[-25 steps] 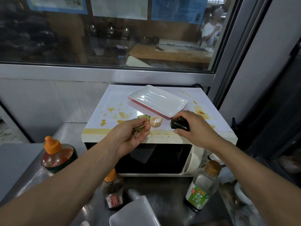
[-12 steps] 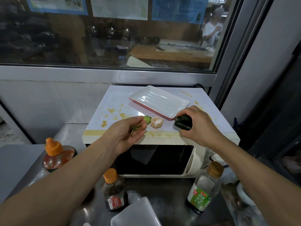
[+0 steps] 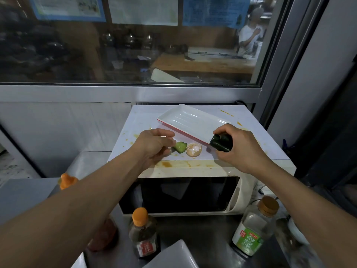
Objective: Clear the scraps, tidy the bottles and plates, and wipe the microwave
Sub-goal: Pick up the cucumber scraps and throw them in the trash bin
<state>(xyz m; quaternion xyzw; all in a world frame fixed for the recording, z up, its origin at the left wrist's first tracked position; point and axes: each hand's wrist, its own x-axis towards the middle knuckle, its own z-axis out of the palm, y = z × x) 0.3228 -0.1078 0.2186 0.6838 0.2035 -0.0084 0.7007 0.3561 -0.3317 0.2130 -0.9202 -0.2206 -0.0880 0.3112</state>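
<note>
A white microwave [image 3: 193, 169] stands on the steel counter, its top smeared with orange stains. On top lie a white rectangular plate with a red rim [image 3: 191, 122], a cucumber piece [image 3: 180, 147] and an eggshell half [image 3: 194, 149]. My left hand [image 3: 154, 145] pinches thin green stems and touches the cucumber piece. My right hand [image 3: 239, 149] grips a dark green vegetable scrap [image 3: 221, 142], lifted just over the plate's near corner.
On the counter in front stand a dark sauce bottle with orange cap [image 3: 144, 234], a reddish sauce bottle [image 3: 66, 180] behind my left arm, and a clear green-labelled bottle [image 3: 255, 227]. A white plate [image 3: 172, 256] sits at the bottom edge. A window lies behind.
My left hand moved forward onto the microwave top to the cucumber piece. My right hand lifted the dark green scrap up and toward the plate.
</note>
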